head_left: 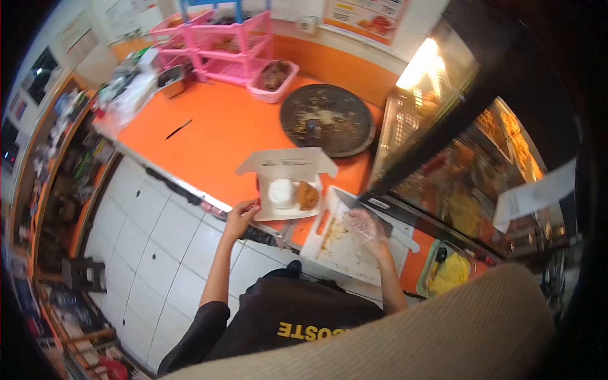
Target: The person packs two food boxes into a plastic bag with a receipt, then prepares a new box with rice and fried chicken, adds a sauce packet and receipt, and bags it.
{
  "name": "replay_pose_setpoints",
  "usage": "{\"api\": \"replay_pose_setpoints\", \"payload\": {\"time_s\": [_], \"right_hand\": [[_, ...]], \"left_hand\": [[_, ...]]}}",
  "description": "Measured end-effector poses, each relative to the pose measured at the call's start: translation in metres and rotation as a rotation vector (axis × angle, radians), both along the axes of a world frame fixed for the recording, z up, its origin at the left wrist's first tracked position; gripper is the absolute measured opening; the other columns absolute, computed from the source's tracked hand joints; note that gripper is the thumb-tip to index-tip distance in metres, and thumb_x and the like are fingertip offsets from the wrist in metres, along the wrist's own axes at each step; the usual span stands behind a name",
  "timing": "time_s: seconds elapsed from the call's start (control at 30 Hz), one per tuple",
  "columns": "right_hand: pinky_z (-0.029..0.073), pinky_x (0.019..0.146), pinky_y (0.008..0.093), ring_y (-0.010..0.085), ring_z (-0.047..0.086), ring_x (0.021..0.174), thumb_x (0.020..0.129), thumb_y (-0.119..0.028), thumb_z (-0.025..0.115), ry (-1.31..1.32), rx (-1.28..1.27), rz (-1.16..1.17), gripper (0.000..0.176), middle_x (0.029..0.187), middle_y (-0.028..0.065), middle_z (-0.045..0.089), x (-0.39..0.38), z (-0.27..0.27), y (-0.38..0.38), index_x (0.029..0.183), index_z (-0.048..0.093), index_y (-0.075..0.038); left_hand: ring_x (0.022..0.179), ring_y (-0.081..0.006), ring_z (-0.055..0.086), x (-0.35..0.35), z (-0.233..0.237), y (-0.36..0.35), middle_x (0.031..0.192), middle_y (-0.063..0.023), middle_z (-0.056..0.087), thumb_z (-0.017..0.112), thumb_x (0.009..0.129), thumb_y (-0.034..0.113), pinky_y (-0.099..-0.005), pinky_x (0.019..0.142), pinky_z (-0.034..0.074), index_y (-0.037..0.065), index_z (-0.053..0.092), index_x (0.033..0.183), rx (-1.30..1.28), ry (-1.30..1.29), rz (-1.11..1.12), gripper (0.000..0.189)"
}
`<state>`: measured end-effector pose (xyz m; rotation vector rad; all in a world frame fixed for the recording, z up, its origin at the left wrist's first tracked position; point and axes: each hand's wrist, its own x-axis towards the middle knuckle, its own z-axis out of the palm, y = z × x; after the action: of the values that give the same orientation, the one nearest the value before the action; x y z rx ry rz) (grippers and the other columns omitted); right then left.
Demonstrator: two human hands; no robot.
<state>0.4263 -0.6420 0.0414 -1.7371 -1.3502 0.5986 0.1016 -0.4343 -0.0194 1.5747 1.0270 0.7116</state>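
My bare left hand [242,218] pinches the left front edge of an open paperboard meal box [288,163] at the counter's front edge. Inside the box, a round white mound [282,193], apparently wrapped rice, sits beside a piece of fried chicken [308,197]. The lid stands raised at the back. To the right, my right hand [364,227], in a clear plastic glove, hovers over a white cutting board [320,248] strewn with brown crumbs. Its fingers are loosely curled and apart, with nothing visible in them. A grey blade-like piece [347,199] lies near its fingertips, partly hidden.
A dark round tray [327,120] with crumbs lies behind the box. Pink baskets [273,81] and a rack stand at the back; a knife [178,129] lies on the orange counter [212,149]. A lit glass food cabinet [443,152] borders the right, above a yellow-filled tub [451,272].
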Motion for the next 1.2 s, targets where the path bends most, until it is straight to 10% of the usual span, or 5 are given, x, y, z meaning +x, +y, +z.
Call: {"api": "replay_pose_setpoints", "payload": {"time_s": [0.23, 0.5, 1.2], "right_hand": [[0.048, 0.069, 0.0308, 0.019, 0.062, 0.079, 0.081, -0.012, 0.065, -0.053, 0.135, -0.426, 0.014, 0.086, 0.0087, 0.064, 0.024, 0.012, -0.078, 0.094, 0.062, -0.007], [0.044, 0.052, 0.044, 0.0335, 0.058, 0.058, 0.076, -0.023, 0.071, -0.558, 0.43, -0.848, 0.021, 0.066, 0.013, 0.059, 0.039, 0.163, 0.01, 0.076, 0.054, -0.009], [0.042, 0.05, 0.0429, 0.0319, 0.055, 0.054, 0.077, -0.048, 0.069, -0.73, 0.287, -1.193, 0.044, 0.061, 0.0127, 0.057, 0.1, 0.181, -0.078, 0.07, 0.052, -0.008]], "left_hand": [[0.05, -0.0042, 0.042, 0.016, -0.044, 0.036, 0.06, 0.0009, 0.049, 0.066, 0.086, 0.024, -0.0209, 0.043, 0.033, 0.001, 0.057, 0.084, -0.161, -0.091, 0.184, 0.025], [0.073, -0.0133, 0.056, 0.028, -0.018, 0.01, 0.092, -0.0086, 0.058, 0.058, 0.091, 0.035, -0.0244, 0.055, 0.046, -0.002, 0.055, 0.095, -0.002, 0.049, 0.331, 0.037], [0.091, -0.0176, 0.055, 0.017, -0.044, -0.002, 0.103, -0.0076, 0.051, 0.05, 0.095, 0.029, -0.0278, 0.069, 0.049, 0.004, 0.046, 0.111, -0.044, -0.124, 0.416, 0.03]]}}
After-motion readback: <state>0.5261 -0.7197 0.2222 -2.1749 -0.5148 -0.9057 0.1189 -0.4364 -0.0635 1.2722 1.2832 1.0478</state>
